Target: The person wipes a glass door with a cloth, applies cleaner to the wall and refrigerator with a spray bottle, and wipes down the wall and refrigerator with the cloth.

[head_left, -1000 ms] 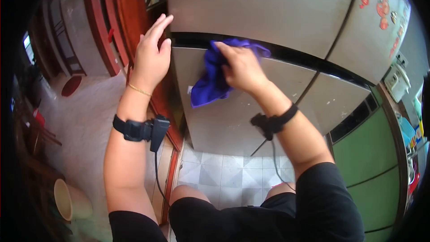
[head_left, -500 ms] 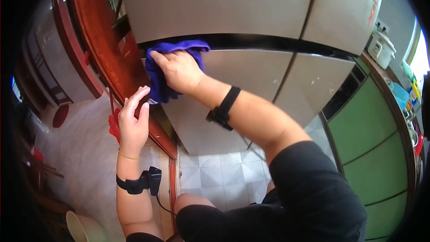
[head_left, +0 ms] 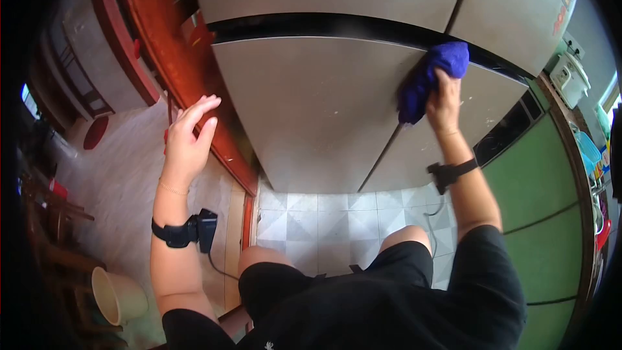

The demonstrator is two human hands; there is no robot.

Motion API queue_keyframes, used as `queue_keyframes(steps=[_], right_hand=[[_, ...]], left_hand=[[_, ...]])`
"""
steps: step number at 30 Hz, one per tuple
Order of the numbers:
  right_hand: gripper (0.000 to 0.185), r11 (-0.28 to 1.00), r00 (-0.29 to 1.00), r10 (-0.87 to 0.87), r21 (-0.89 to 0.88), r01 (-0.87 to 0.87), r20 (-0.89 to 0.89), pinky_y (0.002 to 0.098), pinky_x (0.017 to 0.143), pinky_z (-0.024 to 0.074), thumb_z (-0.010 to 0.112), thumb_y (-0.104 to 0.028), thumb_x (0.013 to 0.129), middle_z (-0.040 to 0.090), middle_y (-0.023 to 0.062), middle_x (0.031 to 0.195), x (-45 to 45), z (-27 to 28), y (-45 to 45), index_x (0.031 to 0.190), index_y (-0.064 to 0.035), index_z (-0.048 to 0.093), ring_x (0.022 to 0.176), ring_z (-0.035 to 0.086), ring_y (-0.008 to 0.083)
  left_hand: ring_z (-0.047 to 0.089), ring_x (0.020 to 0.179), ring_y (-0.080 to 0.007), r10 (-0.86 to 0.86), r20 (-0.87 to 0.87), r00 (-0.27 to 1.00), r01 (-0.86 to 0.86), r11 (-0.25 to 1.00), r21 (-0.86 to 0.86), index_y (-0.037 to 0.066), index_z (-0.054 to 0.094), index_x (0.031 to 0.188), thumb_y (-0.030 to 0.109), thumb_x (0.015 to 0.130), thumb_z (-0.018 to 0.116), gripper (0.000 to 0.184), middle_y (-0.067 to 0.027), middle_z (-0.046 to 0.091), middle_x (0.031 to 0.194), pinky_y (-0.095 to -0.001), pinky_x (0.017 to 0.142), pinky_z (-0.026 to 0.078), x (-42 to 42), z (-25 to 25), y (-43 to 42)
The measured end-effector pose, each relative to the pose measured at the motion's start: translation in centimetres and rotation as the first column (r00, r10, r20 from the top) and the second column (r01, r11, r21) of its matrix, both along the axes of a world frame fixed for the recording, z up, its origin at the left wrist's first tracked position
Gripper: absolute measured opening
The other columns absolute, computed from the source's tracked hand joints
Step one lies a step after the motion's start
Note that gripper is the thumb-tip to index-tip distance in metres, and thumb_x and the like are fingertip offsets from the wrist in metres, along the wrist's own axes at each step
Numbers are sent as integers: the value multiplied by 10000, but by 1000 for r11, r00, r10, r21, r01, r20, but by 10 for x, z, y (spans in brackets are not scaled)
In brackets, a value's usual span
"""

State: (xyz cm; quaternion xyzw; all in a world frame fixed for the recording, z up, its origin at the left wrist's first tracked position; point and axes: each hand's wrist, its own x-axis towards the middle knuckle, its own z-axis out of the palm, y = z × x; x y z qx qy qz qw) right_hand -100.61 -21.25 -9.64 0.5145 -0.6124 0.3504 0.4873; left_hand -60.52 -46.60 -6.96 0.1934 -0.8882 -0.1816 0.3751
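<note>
My right hand (head_left: 444, 105) grips a bunched purple cloth (head_left: 421, 87) and presses it against the front of a grey refrigerator (head_left: 311, 110). The cloth lies over the gap between the two lower doors, just under the black horizontal band (head_left: 324, 24). Part of it hides my fingers. On the other side, my left hand (head_left: 188, 136) is raised near the reddish wooden door frame (head_left: 162, 52), fingers stretched out and thumb apart, with nothing in it. Small pale specks show on the lower doors.
To the right runs a green cabinet (head_left: 538, 175) with a counter holding a white cooker (head_left: 570, 79) and a blue basin (head_left: 588, 148). A cream bucket (head_left: 120, 295) stands at lower left. A cable (head_left: 433, 236) hangs over the tiled floor (head_left: 330, 220).
My right hand has carried the purple cloth across the refrigerator from the left edge to the gap between the lower doors. My left hand stays raised and open; the view has shifted slightly.
</note>
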Motion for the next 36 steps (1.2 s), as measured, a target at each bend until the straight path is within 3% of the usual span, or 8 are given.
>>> queue_keyframes(steps=[4,6,9,12,19,28,30,36], right_hand=[[365,922,986,21,-385,44,165,537,995,278,587,-89,719,545,203,1020,56,-27,-97,1072,-5,559,1027,491,400],[201,916,777,-217,397,-47,591,546,947,341,525,-193,790,546,151,923,124,-26,-123,947,-78,571,1017,510,376],[351,870,936,352,358,-338,29,488,1024,318,461,-133,815,503,154,1245,140,-109,-173,1149,-141,567,1204,434,296],[369,714,779,561,314,-626,279,429,1014,347,471,-42,773,545,165,1169,107,-108,-150,1129,-72,563,1173,459,322],[438,912,879,-309,-147,382,364,546,1008,272,621,-240,764,487,244,1159,50,-27,-93,1169,-87,556,1152,410,422],[305,975,960,-204,127,182,190,388,840,441,638,-173,734,623,110,964,-19,-32,11,1018,-63,615,925,584,298],[413,895,941,-229,-326,304,250,443,967,351,561,-167,834,516,226,1167,-38,-23,-11,1209,-3,501,1095,483,367],[434,978,979,-152,-121,169,135,569,1045,170,597,-212,789,466,198,1234,-10,-53,-27,1197,-79,533,1264,353,403]], left_hand=[[477,1220,-268,-8,61,998,9,1000,-16,77,599,1128,60,852,542,282,-108,588,1203,-481,1065,241,-13,1,17],[467,1231,-271,-16,72,997,17,1000,-14,72,603,1120,48,846,540,282,-104,583,1216,-501,1072,216,-25,4,27],[461,1236,-271,-23,151,988,29,999,-36,73,602,1124,41,838,543,294,-107,581,1218,-500,1078,204,-48,12,40],[438,1259,-260,-8,228,974,38,991,-130,68,599,1137,40,843,528,304,-102,558,1256,-470,1092,185,-58,26,47],[288,1347,-297,129,135,982,-49,877,-478,102,385,1372,18,817,511,575,-104,309,1461,-532,1085,149,-103,36,12],[248,1362,-301,-103,335,936,335,543,-770,64,352,1384,32,751,607,684,-133,304,1455,-487,1111,140,-202,29,29],[271,1349,-311,-122,342,932,349,561,-750,66,329,1396,86,738,638,727,-138,306,1454,-475,1103,168,-210,35,32],[334,1310,-311,-164,387,907,396,643,-655,55,314,1402,216,735,641,761,-145,330,1442,-431,1089,198,-206,43,35]])
